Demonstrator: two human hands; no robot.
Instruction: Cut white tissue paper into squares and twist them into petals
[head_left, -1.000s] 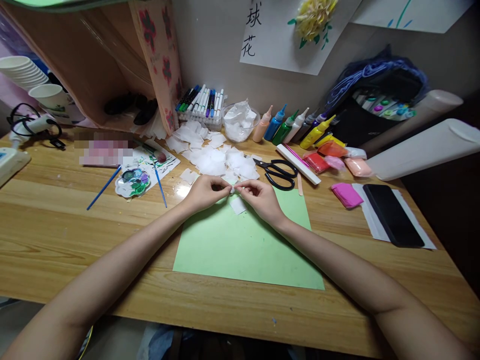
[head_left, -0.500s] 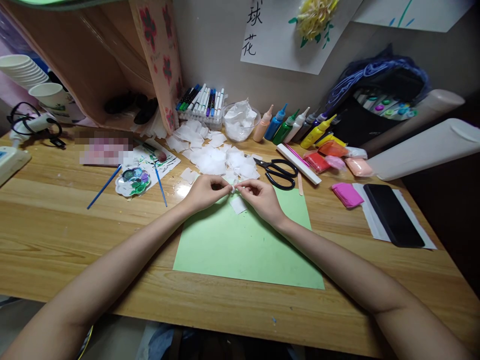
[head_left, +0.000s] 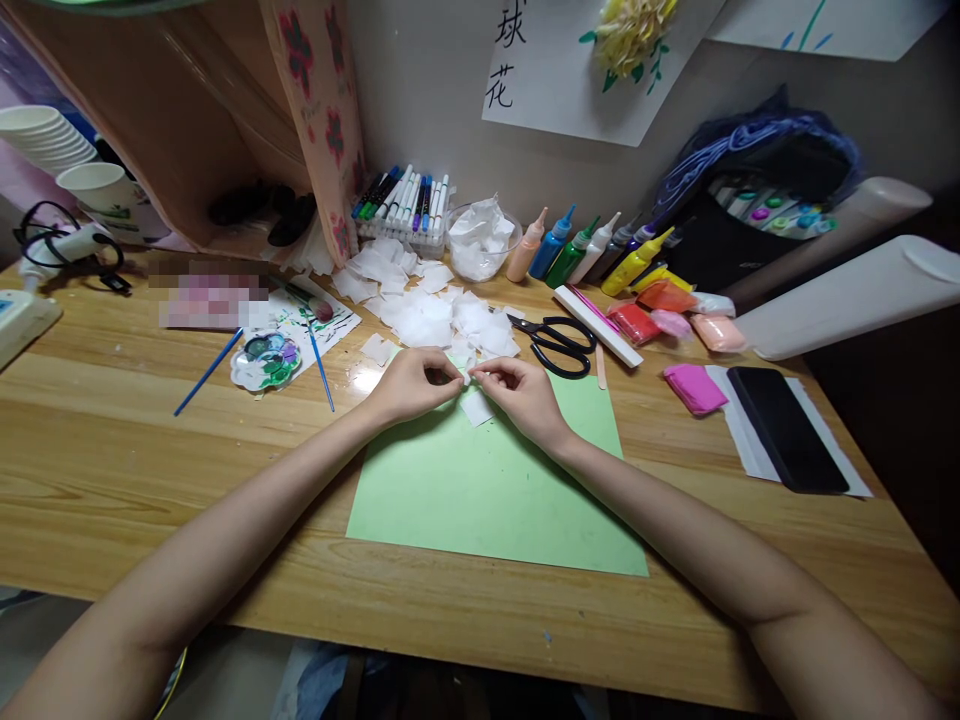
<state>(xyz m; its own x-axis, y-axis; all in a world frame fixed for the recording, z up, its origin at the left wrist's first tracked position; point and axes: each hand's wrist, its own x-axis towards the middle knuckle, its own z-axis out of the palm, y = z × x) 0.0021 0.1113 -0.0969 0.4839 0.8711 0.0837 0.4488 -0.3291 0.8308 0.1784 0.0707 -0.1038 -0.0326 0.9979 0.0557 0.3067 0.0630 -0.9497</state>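
My left hand (head_left: pixel 416 385) and my right hand (head_left: pixel 521 398) meet over the far edge of a green paper sheet (head_left: pixel 495 500). Both are closed in a pinch on a small twisted piece of white tissue paper (head_left: pixel 466 376), most of which the fingertips cover. Just below the fingertips a white paper square (head_left: pixel 477 408) lies on the green sheet. Beyond my hands spreads a loose pile of white tissue pieces (head_left: pixel 424 318). Black-handled scissors (head_left: pixel 562 345) rest on the table to the right of the pile.
Paint bottles (head_left: pixel 574 258) stand along the wall beside a clear bowl (head_left: pixel 484 240) of white tissue. A marker box (head_left: pixel 405 215) is left of it. A paint palette (head_left: pixel 266 362) and brushes lie left. On the right are clay packets (head_left: pixel 636 322) and a black phone (head_left: pixel 787 430).
Almost nothing differs. The fingertips have shifted very slightly around the tissue piece, and both hands stay pinched in the same place.
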